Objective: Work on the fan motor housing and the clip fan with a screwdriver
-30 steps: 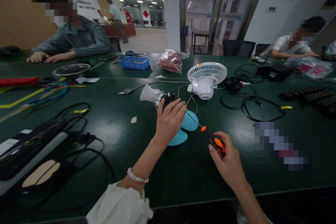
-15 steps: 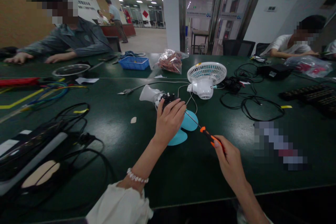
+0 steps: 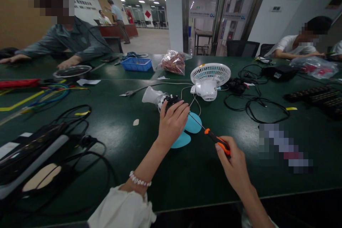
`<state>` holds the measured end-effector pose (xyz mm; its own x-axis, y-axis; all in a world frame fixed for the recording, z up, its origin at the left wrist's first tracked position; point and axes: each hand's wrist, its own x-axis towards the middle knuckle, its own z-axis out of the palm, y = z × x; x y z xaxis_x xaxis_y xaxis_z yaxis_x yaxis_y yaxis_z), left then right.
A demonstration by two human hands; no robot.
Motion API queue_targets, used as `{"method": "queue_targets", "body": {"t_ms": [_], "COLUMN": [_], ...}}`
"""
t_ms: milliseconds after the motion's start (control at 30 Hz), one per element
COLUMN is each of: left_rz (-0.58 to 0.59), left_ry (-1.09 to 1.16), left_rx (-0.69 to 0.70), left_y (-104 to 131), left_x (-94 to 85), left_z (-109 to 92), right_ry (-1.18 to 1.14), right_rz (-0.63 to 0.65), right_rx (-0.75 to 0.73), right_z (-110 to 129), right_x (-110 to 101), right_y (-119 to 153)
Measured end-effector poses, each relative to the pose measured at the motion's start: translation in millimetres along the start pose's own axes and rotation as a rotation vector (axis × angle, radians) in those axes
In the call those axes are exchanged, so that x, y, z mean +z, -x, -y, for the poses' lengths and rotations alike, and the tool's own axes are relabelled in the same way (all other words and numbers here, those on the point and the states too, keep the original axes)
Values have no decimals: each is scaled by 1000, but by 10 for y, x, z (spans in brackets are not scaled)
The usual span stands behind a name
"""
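Observation:
My left hand (image 3: 174, 123) is closed over a dark fan motor (image 3: 171, 100), which lies on the table with a white plastic part (image 3: 153, 95) to its left. Light-blue fan blades (image 3: 192, 122) show beneath and to the right of that hand. In my right hand (image 3: 233, 156) is an orange and black screwdriver (image 3: 217, 140), gripped by its handle. Its shaft slants up and left toward the motor, and the tip is hidden behind my left fingers. Beyond my hands a white fan head with its grille (image 3: 210, 81) rests on the table.
At the back are a blue basket (image 3: 136, 64) and a plastic bag of reddish parts (image 3: 173, 62). Black cables (image 3: 263, 110) coil on the right; a power strip (image 3: 29, 153) and wires cover the left. Co-workers sit at the far left and far right.
The screwdriver handle has turned a little in my right hand, whose fingers have shifted on it. My left hand stays put. The co-worker at left has moved a hand toward the round dish.

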<state>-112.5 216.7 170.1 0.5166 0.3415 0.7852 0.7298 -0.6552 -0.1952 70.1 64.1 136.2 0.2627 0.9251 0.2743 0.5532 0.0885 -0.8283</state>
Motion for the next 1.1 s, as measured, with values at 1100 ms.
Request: {"method": "queue_targets", "body": {"t_ms": [1100], "left_rz": [-2], "left_ry": [26], "left_rx": [0], "left_y": [1], "left_x": [6], "left_z": [3], "right_ry": [-16], "right_rz": [13], "right_rx": [12], "right_z": [13], "right_x": [8], "right_y": [-19]}}
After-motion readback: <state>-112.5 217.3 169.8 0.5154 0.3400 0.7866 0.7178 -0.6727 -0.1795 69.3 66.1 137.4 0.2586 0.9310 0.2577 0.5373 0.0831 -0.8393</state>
